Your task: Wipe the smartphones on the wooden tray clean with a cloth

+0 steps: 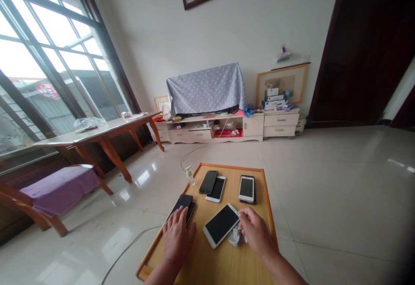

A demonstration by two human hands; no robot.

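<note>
My left hand (177, 237) lies with fingers stretched out over a dark phone (183, 201) at the left edge of the small wooden table (223, 272). Another dark phone (190, 214) is partly hidden beneath it. The fingers of my right hand (256, 232) are pinched together at the right corner of a large white phone (221, 225), its black screen up. A crumpled white cloth (236, 236) sits against that phone and my right hand; what the fingertips grip is hidden. Farther back, a dark phone (208, 182) overlaps a white phone (216, 190).
At the table's right, a white phone (247, 188) rests on a dark phone or case. A pump bottle (189, 176) stands by the left rim. Cable (129, 246) runs over the floor. A chair with purple cloth (61, 188) is left; a low cabinet (191, 135) lines the wall.
</note>
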